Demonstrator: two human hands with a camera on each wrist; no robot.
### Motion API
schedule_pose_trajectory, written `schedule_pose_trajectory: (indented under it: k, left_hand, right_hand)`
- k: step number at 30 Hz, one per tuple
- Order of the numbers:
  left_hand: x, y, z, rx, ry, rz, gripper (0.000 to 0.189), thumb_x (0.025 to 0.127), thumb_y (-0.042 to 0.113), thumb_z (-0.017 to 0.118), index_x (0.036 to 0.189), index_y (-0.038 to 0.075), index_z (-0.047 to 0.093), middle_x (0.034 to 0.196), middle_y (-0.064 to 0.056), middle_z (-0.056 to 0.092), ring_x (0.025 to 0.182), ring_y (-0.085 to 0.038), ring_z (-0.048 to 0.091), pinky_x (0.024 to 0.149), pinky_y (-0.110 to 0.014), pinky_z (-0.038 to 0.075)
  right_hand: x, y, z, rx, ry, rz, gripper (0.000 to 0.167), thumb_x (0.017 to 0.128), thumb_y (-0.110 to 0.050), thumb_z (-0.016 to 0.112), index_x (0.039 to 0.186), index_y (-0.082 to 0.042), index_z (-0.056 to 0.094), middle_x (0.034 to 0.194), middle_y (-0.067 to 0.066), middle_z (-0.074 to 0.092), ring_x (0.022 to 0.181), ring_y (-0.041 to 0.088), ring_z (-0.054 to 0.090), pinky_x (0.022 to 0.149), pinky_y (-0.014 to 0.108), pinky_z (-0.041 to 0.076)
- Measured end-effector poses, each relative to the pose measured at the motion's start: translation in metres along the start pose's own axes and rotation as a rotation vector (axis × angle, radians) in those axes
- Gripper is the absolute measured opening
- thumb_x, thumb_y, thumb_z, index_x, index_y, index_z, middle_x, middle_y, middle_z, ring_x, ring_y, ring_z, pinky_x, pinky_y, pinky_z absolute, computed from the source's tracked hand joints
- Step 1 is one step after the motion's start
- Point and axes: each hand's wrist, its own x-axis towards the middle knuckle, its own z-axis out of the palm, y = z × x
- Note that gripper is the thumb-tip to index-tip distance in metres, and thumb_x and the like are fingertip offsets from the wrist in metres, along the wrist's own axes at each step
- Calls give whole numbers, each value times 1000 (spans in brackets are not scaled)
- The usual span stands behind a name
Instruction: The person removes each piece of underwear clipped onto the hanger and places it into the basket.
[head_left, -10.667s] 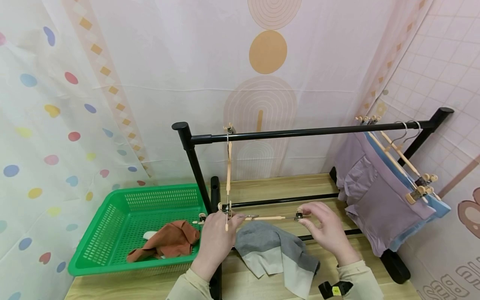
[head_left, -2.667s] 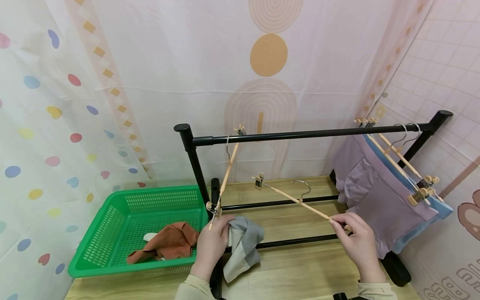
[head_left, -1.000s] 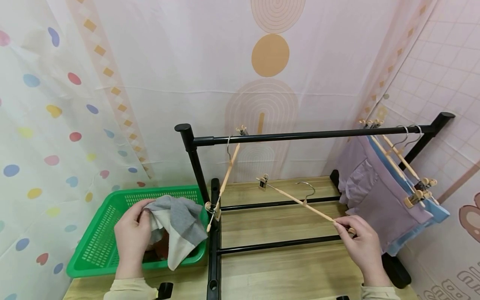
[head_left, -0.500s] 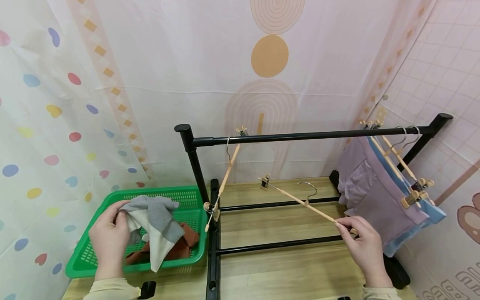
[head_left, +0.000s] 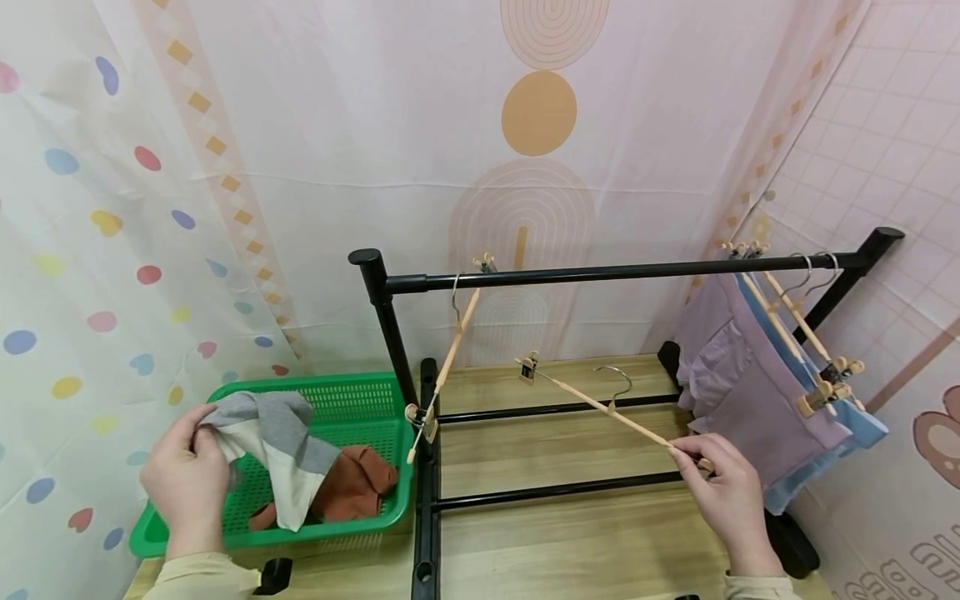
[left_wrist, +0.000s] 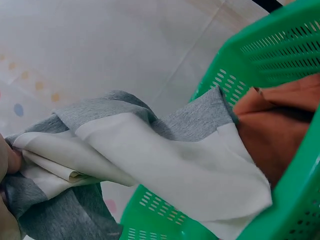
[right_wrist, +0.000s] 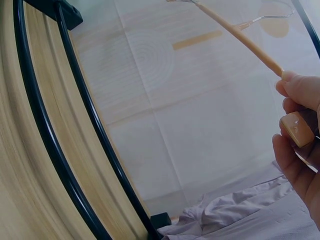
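Observation:
My left hand (head_left: 183, 479) pinches one end of a grey-and-white garment (head_left: 273, 442) over the left part of the green basket (head_left: 337, 383). Its free end droops beside a rust-brown garment (head_left: 356, 483) lying in the basket. In the left wrist view the garment (left_wrist: 150, 160) stretches bunched from the fingertips to the brown cloth (left_wrist: 270, 135). On the right, my right hand (head_left: 716, 496) grips one end of a bare wooden clip hanger (head_left: 592, 402), tilted, its metal hook upward. The right wrist view shows a wooden clip (right_wrist: 297, 129) among the fingers.
A black rack's top bar (head_left: 600, 272) crosses behind the hands. Another bare clip hanger (head_left: 457, 342) hangs at its left end. Purple and light-blue garments (head_left: 765, 375) hang at its right end. Lower rack bars (head_left: 555, 492) run just over the wooden table (head_left: 562, 550).
Over the last second, my left hand has carried the grey-and-white garment leftward over the basket, uncovering more of the brown garment. The right hand and its hanger have barely moved.

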Motion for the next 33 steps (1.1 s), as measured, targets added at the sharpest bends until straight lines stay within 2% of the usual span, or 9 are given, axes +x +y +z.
schedule_pose_trajectory:
  k: [2, 6, 11, 16, 19, 25, 33]
  left_hand:
    - [-1, -4, 1, 18, -24, 12, 27, 95, -2, 51, 107, 3, 75, 103, -19, 72, 92, -43, 65, 70, -19, 36]
    - [-3, -15, 3, 57, -99, 19, 27, 96, -3, 50, 108, 0, 74, 99, -24, 70, 87, -45, 63, 68, -43, 39]
    - [-4, -27, 4, 102, -210, -30, 26, 97, -2, 51, 115, -3, 70, 105, -27, 68, 92, -48, 61, 76, -56, 44]
    - [-2, -33, 1, 153, -364, -137, 35, 101, 8, 50, 133, -3, 58, 124, -30, 60, 108, -51, 56, 88, -62, 42]
    - [0, -35, 1, 171, -416, -169, 40, 102, 12, 49, 139, -2, 53, 130, -31, 55, 115, -52, 51, 93, -64, 40]
    - [0, -33, -1, 192, -496, -191, 45, 103, 18, 47, 145, -1, 46, 138, -29, 51, 121, -50, 49, 95, -63, 39]
    - [-8, -32, 0, 204, -558, -144, 51, 104, 21, 48, 148, -3, 40, 138, -31, 49, 118, -51, 49, 90, -65, 41]
  right_hand:
    - [0, -1, -1, 1, -1, 1, 34, 66, 20, 80, 85, -8, 74, 75, -4, 59, 71, -2, 48, 59, 13, 39]
    - [0, -2, -1, 0, -2, -4, 34, 66, 20, 80, 85, -8, 74, 75, -4, 59, 71, -1, 48, 59, 13, 40]
    - [0, -3, -2, -10, -8, -7, 34, 66, 20, 80, 85, -7, 73, 76, -4, 60, 71, -1, 49, 62, 13, 40]
    - [0, -3, -3, -13, -6, -10, 34, 65, 21, 80, 85, -6, 73, 76, -3, 60, 72, -1, 49, 64, 12, 41]
    - [0, -2, -2, -8, -1, -23, 35, 64, 21, 80, 85, -6, 74, 75, -3, 60, 71, 0, 49, 63, 13, 40]
    - [0, -2, -2, -13, 2, -32, 35, 64, 21, 80, 85, -7, 74, 76, -3, 60, 71, 0, 49, 63, 13, 41]
    - [6, -5, -5, -33, 1, -45, 34, 64, 20, 80, 85, -6, 73, 77, -3, 61, 73, 1, 51, 69, 11, 41]
